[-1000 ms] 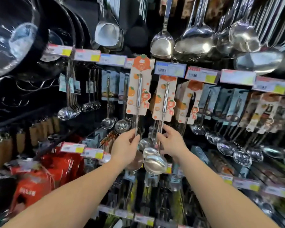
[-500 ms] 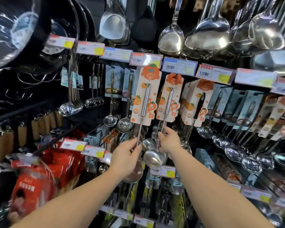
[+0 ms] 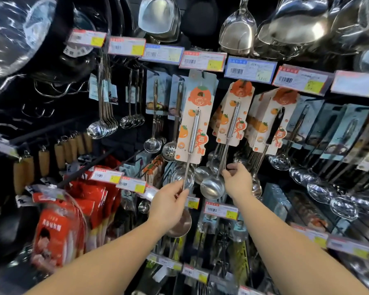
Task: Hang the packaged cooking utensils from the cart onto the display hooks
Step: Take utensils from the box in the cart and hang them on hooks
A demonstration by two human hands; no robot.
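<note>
Both hands have gone up a little since a moment ago, and the held ladle's card now sits higher, up by the price tags point(image 3: 201, 60). The left hand point(image 3: 168, 206) grips the thin metal stem of a packaged ladle point(image 3: 192, 133), whose orange-and-white card is raised in front of the display hook, its bowl hidden behind the hand. The right hand point(image 3: 238, 179) pinches the stem of a hanging ladle point(image 3: 232, 122) just beside it, which hangs with more carded ladles point(image 3: 273, 120) on its right.
</note>
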